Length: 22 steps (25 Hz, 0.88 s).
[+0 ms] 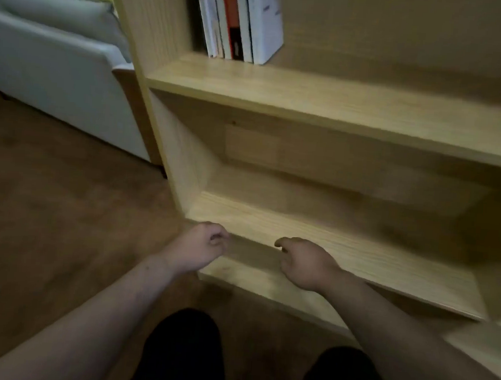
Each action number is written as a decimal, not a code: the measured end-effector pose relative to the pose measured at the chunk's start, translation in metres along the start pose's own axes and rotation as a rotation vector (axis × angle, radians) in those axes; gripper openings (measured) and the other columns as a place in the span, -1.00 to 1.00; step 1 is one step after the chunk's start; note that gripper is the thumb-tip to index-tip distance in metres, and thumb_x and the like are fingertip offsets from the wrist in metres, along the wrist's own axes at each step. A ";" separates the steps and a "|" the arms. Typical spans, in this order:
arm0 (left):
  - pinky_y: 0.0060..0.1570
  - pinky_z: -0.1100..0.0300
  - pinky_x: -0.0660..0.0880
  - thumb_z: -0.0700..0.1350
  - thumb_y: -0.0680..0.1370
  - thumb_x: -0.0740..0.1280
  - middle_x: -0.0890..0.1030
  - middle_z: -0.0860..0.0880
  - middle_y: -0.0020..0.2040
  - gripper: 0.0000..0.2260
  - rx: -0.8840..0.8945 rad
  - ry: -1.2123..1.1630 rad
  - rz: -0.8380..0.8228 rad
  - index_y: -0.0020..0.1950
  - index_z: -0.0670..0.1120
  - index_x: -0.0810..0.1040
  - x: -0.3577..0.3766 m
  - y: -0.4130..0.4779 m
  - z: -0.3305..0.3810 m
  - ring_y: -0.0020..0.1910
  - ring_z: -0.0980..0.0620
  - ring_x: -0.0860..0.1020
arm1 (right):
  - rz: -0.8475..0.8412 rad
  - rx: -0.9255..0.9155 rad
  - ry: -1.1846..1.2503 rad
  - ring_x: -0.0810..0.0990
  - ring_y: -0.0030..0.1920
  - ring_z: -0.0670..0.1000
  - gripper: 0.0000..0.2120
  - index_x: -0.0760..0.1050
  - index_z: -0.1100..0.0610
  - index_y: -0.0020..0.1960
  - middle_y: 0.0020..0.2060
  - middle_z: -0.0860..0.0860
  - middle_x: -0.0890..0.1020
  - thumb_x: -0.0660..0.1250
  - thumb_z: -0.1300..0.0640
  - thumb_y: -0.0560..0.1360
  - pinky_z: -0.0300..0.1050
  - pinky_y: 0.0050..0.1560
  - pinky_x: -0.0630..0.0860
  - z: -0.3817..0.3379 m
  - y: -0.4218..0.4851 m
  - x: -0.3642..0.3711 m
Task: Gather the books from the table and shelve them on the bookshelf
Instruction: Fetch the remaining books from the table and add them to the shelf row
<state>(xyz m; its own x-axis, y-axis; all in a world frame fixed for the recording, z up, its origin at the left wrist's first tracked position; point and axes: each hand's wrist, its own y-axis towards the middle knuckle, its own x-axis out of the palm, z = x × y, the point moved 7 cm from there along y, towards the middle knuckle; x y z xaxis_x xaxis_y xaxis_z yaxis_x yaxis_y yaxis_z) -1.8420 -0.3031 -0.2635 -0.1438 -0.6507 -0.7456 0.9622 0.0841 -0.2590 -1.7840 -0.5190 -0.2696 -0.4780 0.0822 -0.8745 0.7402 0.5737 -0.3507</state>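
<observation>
left hand: we see the left hand (201, 245) loosely curled and holding nothing, at the front left corner of the lower shelf board (342, 252).
right hand: the right hand (305, 263) is just beside the left one, over the same board's front edge; fingers relaxed and bent, nothing held.
books: a short row of books (243, 20) stands on the board above and beyond both hands, well apart from them, tight to the left wall of the bookshelf (323, 101).
book axis: long axis near vertical, spines facing us; the tops lean a little toward the side wall, though we think the wide lens adds to that.
step: we judge both hands are free for another load; the counter is out of view, so we cannot tell how many books remain.
do it well: we'd bring the next books upright, spine out, and slide them in against the right end of the row so it stops leaning.
rest: a pale sofa (59, 66) lies beyond the left hand, with wood floor (48, 220) under it.
</observation>
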 end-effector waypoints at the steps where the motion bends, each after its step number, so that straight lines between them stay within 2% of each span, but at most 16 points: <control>1: 0.18 0.12 0.51 -0.10 0.57 0.36 0.63 -0.03 0.14 -0.75 -0.043 -0.028 -0.026 0.23 -0.10 0.63 0.008 0.004 -0.012 0.15 -0.01 0.59 | -0.036 0.006 0.018 0.47 0.39 0.12 -0.55 0.34 0.02 0.51 0.43 0.06 0.49 0.16 0.05 0.62 -0.01 0.30 0.47 0.004 0.009 0.009; 4: 0.09 0.22 0.47 -0.08 0.58 0.36 0.63 -0.01 0.10 -0.77 -0.165 -0.068 -0.069 0.21 -0.10 0.63 0.012 0.006 -0.037 0.11 0.01 0.58 | -0.164 0.038 0.052 0.49 0.38 0.12 -0.55 0.34 0.00 0.52 0.44 0.06 0.49 0.19 0.04 0.64 -0.07 0.28 0.44 0.003 0.031 0.026; 6: 0.09 0.16 0.51 -0.02 0.57 0.33 0.65 0.00 0.08 -0.76 -0.270 -0.100 -0.089 0.19 -0.04 0.64 0.000 -0.006 -0.051 0.08 0.00 0.60 | -0.247 0.060 0.058 0.52 0.35 0.11 -0.54 0.33 -0.01 0.53 0.43 0.06 0.50 0.22 0.01 0.63 -0.07 0.24 0.46 -0.009 0.034 0.027; 9: 0.02 0.04 0.57 0.02 0.56 0.27 0.66 0.00 -0.05 -0.88 -0.366 -0.190 -0.135 -0.03 0.08 0.60 -0.029 -0.033 -0.056 -0.01 -0.05 0.63 | -0.342 0.073 0.073 0.54 0.33 0.10 -0.55 0.34 0.03 0.52 0.42 0.07 0.51 0.23 0.02 0.65 -0.09 0.20 0.48 -0.035 0.026 0.006; 10: 0.04 0.02 0.57 0.00 0.57 0.26 0.65 -0.02 -0.05 -0.88 -0.375 -0.214 -0.155 -0.04 0.09 0.59 -0.038 -0.043 -0.053 0.00 -0.08 0.63 | -0.359 0.089 0.089 0.55 0.32 0.10 -0.56 0.34 0.04 0.52 0.41 0.08 0.51 0.23 0.03 0.65 -0.10 0.18 0.49 -0.044 0.019 -0.003; 14: 0.14 0.07 0.50 -0.05 0.65 0.23 0.64 -0.07 0.12 -0.74 -0.454 -0.230 -0.197 0.20 -0.13 0.62 -0.089 -0.095 -0.043 0.13 -0.05 0.59 | -0.424 0.135 0.118 0.58 0.25 0.12 -0.58 0.38 0.06 0.48 0.35 0.10 0.55 0.23 0.03 0.64 -0.03 0.18 0.55 -0.093 -0.013 -0.057; 19: 0.11 0.11 0.51 -0.01 0.63 0.27 0.64 -0.03 0.11 -0.77 -0.532 -0.305 -0.198 0.21 -0.07 0.60 -0.150 -0.155 -0.057 0.13 -0.01 0.59 | -0.474 0.066 0.048 0.58 0.23 0.10 -0.59 0.42 0.06 0.45 0.29 0.07 0.59 0.21 -0.01 0.63 -0.14 0.04 0.41 -0.170 -0.037 -0.106; 22: 0.14 0.17 0.49 0.02 0.62 0.29 0.61 -0.01 0.19 -0.70 -0.543 -0.283 -0.254 0.30 -0.07 0.57 -0.186 -0.182 -0.074 0.16 0.03 0.56 | -0.443 0.056 0.041 0.59 0.19 0.09 -0.65 0.48 0.04 0.37 0.25 0.06 0.61 0.23 0.02 0.61 -0.07 0.11 0.51 -0.217 -0.035 -0.135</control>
<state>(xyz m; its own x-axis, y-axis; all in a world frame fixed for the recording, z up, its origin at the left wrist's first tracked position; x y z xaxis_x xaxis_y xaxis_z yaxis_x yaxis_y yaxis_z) -2.0072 -0.1413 -0.1237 -0.2131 -0.8675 -0.4495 0.6424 0.2222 -0.7335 -1.8483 -0.3733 -0.0660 -0.7722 -0.1287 -0.6223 0.4837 0.5160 -0.7069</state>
